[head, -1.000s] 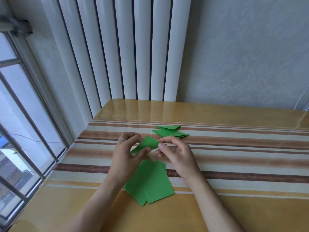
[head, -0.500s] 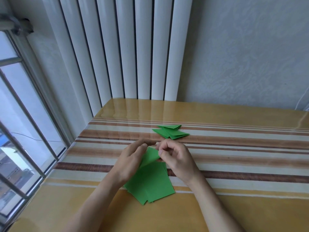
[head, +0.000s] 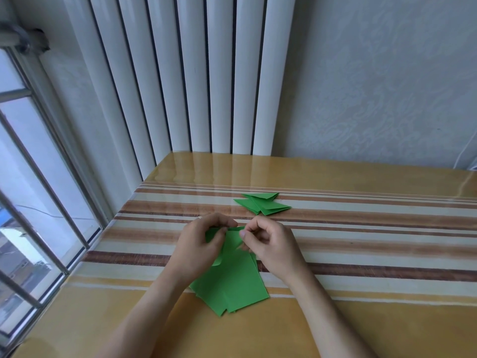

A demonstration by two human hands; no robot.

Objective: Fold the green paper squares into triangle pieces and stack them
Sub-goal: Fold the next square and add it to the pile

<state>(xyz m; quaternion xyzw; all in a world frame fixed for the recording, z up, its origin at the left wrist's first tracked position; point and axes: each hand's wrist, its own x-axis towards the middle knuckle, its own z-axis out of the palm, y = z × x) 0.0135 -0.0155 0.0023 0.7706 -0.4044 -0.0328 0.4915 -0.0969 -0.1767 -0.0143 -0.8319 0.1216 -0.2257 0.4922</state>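
Folding is what I judge to be the step in hand: one green piece (head: 232, 240) is held up between both hands, just above the loose pile of unfolded green squares (head: 232, 285) on the bench (head: 361, 254). To do it well, I would line the paper's edges up exactly before pressing, then run a fingertip firmly along the crease so the triangle lies flat.

Starting at the left, my left hand (head: 200, 245) has its fingers curled over the piece's left part, thumb under and fingers on top, so its grip is closed on the paper; a ring shows on one finger. Next across, my right hand (head: 268, 244) pinches the piece's upper right edge between thumb and forefinger, the other fingers curled in; that grip is narrow, only paper-thick.

Further right and farther back, the stack of finished triangles (head: 262, 205) lies on the striped cloth, well apart from both hands. I would carry the finished piece there.
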